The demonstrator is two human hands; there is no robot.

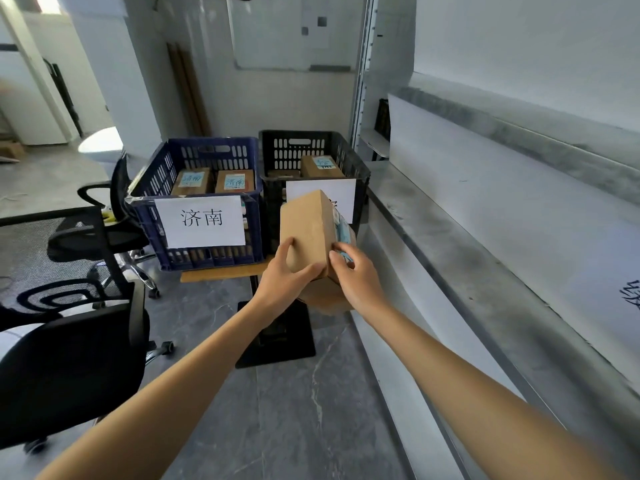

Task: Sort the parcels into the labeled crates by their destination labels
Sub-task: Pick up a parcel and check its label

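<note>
Holding the parcel (306, 230) on edge in front of the black crate (346, 150), I have my left grip (284, 275) curled round its plain side and my right grip (353, 271) pinching the labelled face, likely turned so I can read the destination.

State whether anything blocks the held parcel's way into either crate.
Nothing visible does. The left hand and right hand hold the parcel in front of the black crate; it and the blue crate are open-topped, the stored parcels below their rims.
</note>
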